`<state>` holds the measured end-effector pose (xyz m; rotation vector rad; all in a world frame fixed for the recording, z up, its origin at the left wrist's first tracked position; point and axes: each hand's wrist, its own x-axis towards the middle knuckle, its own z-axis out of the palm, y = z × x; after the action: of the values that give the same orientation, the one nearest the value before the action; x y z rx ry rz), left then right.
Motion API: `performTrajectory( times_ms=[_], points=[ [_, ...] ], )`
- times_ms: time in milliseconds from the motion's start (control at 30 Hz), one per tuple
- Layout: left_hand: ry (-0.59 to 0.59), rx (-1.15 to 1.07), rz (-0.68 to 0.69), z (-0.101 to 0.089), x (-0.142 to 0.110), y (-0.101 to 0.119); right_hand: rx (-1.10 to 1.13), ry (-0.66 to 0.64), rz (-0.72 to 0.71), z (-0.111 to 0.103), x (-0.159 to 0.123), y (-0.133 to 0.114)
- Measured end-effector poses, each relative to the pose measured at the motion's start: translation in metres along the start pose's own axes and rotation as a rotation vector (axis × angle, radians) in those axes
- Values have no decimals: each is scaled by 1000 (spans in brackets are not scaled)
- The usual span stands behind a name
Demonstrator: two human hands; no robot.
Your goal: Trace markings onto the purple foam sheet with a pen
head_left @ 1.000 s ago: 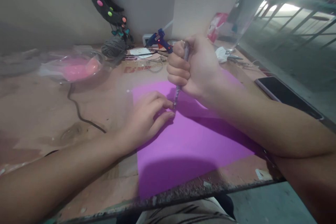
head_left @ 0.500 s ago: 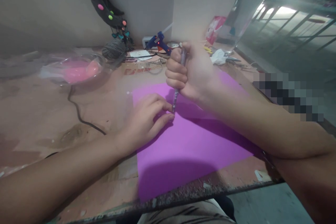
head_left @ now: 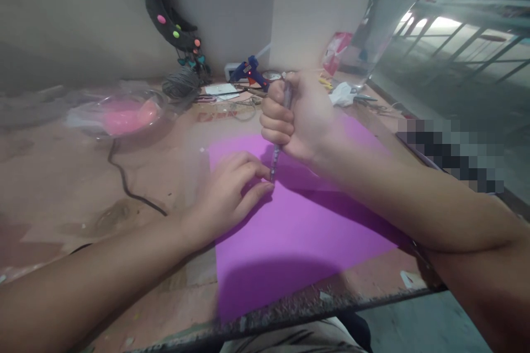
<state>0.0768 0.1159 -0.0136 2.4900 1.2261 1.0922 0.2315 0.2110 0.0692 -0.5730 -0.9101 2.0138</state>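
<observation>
A purple sheet of paper or foam lies flat on the table under both hands. My right hand makes a fist around a slim pen, held nearly upright with its tip down on the sheet. The thumb is at the pen's top end. My left hand rests on the sheet's left part, fingers stretched out and thumb apart from the index finger. Those two fingertips lie right beside the pen tip; whether they press on it I cannot tell.
At the back are a blue glue gun with a red light, a grey yarn ball and a crumpled white piece. Left stands a clear container with pink contents; a black cable runs below it. The table's edge is near me.
The view has shifted slightly. Both hands and the pen keep almost the same place on the purple sheet, with the pen tip still down beside my left fingertips.
</observation>
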Motion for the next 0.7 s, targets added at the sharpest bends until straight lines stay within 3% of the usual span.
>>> performTrajectory(
  times_ms=[233,700],
  points=[
    [-2,-34,-16,0,0,1,1,41,39,2,0,-1],
    [-10,-91,-62,4,-2,0,4,-20,59,-2,1,-1]
  ],
)
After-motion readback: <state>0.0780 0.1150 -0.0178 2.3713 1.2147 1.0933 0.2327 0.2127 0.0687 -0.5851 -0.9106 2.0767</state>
